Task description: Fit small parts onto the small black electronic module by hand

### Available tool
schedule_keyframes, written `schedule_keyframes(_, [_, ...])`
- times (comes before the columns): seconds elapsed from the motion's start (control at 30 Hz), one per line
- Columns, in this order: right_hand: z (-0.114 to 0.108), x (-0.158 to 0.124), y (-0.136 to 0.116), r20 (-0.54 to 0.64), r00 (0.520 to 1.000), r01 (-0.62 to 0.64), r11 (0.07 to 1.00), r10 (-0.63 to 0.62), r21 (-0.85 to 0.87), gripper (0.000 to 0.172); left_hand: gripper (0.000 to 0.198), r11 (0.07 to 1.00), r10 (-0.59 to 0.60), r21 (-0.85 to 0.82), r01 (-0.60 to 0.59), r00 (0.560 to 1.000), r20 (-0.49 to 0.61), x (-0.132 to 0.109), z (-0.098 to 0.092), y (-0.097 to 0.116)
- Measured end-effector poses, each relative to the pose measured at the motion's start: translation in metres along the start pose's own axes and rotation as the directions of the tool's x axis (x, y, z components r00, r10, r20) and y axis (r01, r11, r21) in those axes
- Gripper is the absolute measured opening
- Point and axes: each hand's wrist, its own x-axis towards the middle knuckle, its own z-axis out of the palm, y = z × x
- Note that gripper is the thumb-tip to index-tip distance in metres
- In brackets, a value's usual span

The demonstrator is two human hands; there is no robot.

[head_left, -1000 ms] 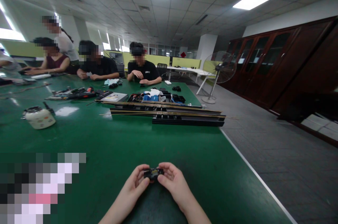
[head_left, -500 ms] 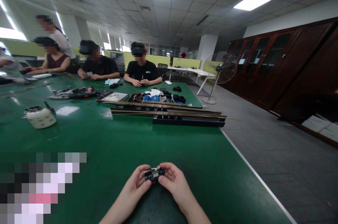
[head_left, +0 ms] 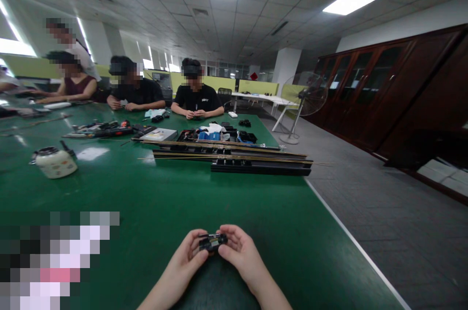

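Observation:
A small black mechanical part [head_left: 213, 242] with a metallic middle is held between my two hands, just above the green table [head_left: 168, 203]. My left hand [head_left: 192, 251] grips its left end, thumb in front and fingers behind. On the other end, my right hand [head_left: 237, 247] has its thumb and fingers closed round it. The fingers cover both ends of the part, and its exact kind is too small to make out.
Beyond my hands lie black metal rails [head_left: 261, 168] with long thin brass-coloured rods [head_left: 234, 156] across them. A cream pot [head_left: 56, 163] stands at left, near a heap of tools [head_left: 106, 129]. Several people sit or stand across the table. A fan [head_left: 302, 98] stands on the floor at right.
The part has tilted slightly between my fingers; both hands keep their grip in almost the same place. Across the table, the person in the middle has shifted their hands a little.

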Motion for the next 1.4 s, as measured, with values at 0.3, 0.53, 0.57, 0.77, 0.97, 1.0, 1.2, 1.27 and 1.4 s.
schedule_keyframes(0.3, [0.003,-0.002,-0.006,0.012,1.0,-0.013,1.0,0.014,-0.025,0.042,0.031,0.999,-0.008,0.032,0.007,1.0,0.007,-0.002,0.001,0.004])
schedule_keyframes(0.53, [0.002,-0.002,-0.003,0.006,1.0,-0.004,1.0,0.004,-0.014,0.041,0.029,1.0,-0.009,0.024,0.009,1.0,0.008,-0.002,0.0,0.003])
schedule_keyframes(0.57, [0.002,-0.002,-0.002,0.007,1.0,-0.003,1.0,0.003,-0.013,0.041,0.029,1.0,-0.006,0.022,0.006,1.0,0.012,-0.002,0.0,0.003])
schedule_keyframes(0.77, [0.001,-0.001,0.0,0.002,1.0,-0.003,1.0,0.003,-0.018,0.041,0.03,1.0,-0.001,0.017,0.001,1.0,0.009,-0.001,-0.002,0.0])
schedule_keyframes(0.97, [0.001,-0.001,0.001,0.002,1.0,0.007,1.0,-0.007,-0.017,0.041,0.03,1.0,0.009,0.023,-0.009,1.0,0.025,-0.001,-0.003,-0.003])
schedule_keyframes(1.0, [0.001,-0.001,0.001,0.002,1.0,0.007,1.0,-0.007,-0.02,0.041,0.03,1.0,0.007,0.023,-0.008,0.999,0.032,-0.001,-0.003,-0.003])
schedule_keyframes(1.2, [0.006,-0.005,-0.01,0.029,0.999,0.024,0.996,-0.021,-0.086,0.041,0.03,1.0,-0.003,0.022,0.003,1.0,0.011,-0.001,-0.001,0.001])
schedule_keyframes(1.27, [0.009,-0.006,-0.013,0.037,0.999,0.034,0.992,-0.029,-0.122,0.041,0.029,1.0,-0.007,0.02,0.007,1.0,0.004,-0.002,0.0,0.003])
schedule_keyframes(1.4, [0.012,-0.007,-0.011,0.02,0.999,0.039,0.977,-0.035,-0.21,0.04,0.028,0.999,-0.007,0.038,0.007,1.0,-0.015,-0.003,0.003,0.01])
